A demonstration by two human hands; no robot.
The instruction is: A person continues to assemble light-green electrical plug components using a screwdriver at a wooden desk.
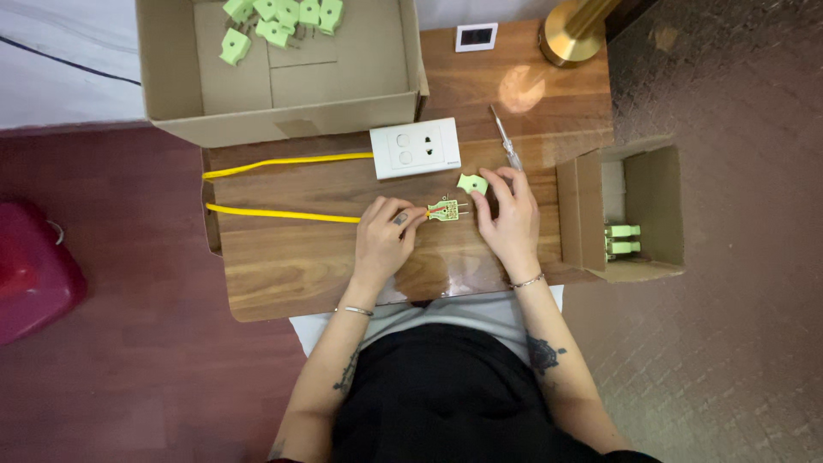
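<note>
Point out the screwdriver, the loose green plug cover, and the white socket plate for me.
screwdriver [507,144], head view, on its shaft near the clear handle.
loose green plug cover [471,183], head view, on its top face.
white socket plate [415,147], head view, middle of its front.

Counter [283,266]: warm brown wood grain. Cable [283,213]: bright yellow. Open plug [443,210]: pale green, with red and yellow inside. Plug cover [471,183]: pale green. Socket plate [415,147]: white. Large box [283,111]: plain tan cardboard, holding pale green plug parts [279,21]. Lamp base [570,39]: brass gold.
</note>
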